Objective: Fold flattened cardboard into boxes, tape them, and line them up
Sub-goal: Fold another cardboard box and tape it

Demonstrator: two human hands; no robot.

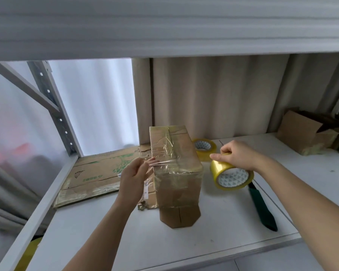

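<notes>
Head view, looking down onto a white worktop set under a shelf, and right in the middle stands the box, upright on end, its top and upper sides shiny with clear tape, bare brown card lower down. The left hand is up against the box's left side, fingers curled, pinching a strip of tape that runs taut across to the box's top edge. Over on the right, the right hand grips a yellow tape roll from above, fingers wrapped over its rim, the roll tilted with its patterned core facing the camera and sitting just beside the box's right side. Behind it, further back and touching nothing, a second roll lies flat on the worktop, partly hidden by the box. Near the right hand's roll, a dark green cutter lies on the worktop, pointing toward the near edge. To the left, flattened cardboard with green print lies on the worktop, reaching behind the left hand. Far right, at the back, an open carton leans among other brown card. Pale curtains hang behind it all.
</notes>
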